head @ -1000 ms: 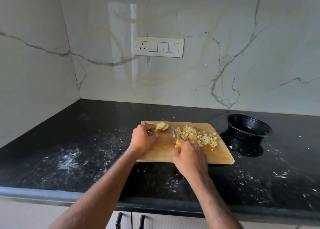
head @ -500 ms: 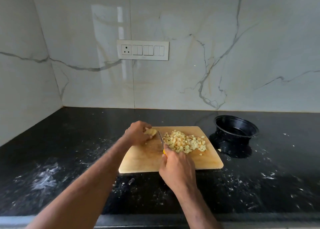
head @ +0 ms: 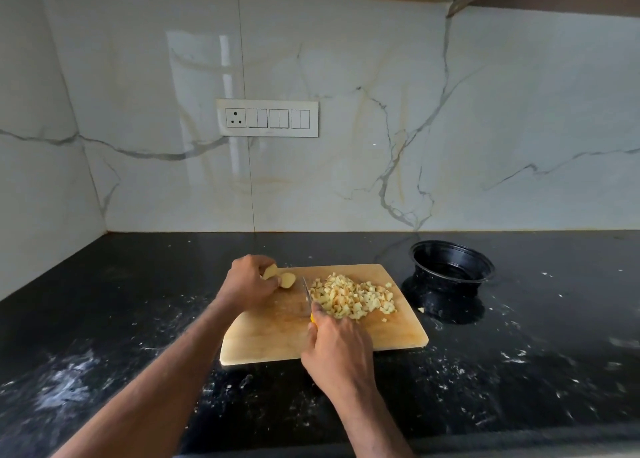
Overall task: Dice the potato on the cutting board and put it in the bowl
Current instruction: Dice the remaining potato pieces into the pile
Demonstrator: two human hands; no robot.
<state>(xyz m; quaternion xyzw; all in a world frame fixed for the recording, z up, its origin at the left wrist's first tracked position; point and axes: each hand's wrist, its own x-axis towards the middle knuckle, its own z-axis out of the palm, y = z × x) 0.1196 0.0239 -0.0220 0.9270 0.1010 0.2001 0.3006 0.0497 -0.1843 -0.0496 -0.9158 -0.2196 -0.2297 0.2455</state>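
I am partway through the dicing. My left hand [head: 247, 283] curls around the last potato pieces [head: 282, 277] at the far left corner of the cutting board [head: 277, 336], which lies on the table [head: 138, 302]. My right hand [head: 337, 350] is closed around the yellow-handled knife [head: 306, 296], its blade down on the board between those pieces and the heap of diced potato [head: 351, 296] toward the board's right edge. The black bowl [head: 452, 267] stands just past that edge, nothing visible in it. Next, I judge, I must chop the remaining pieces, keeping my fingertips clear, then move everything over.
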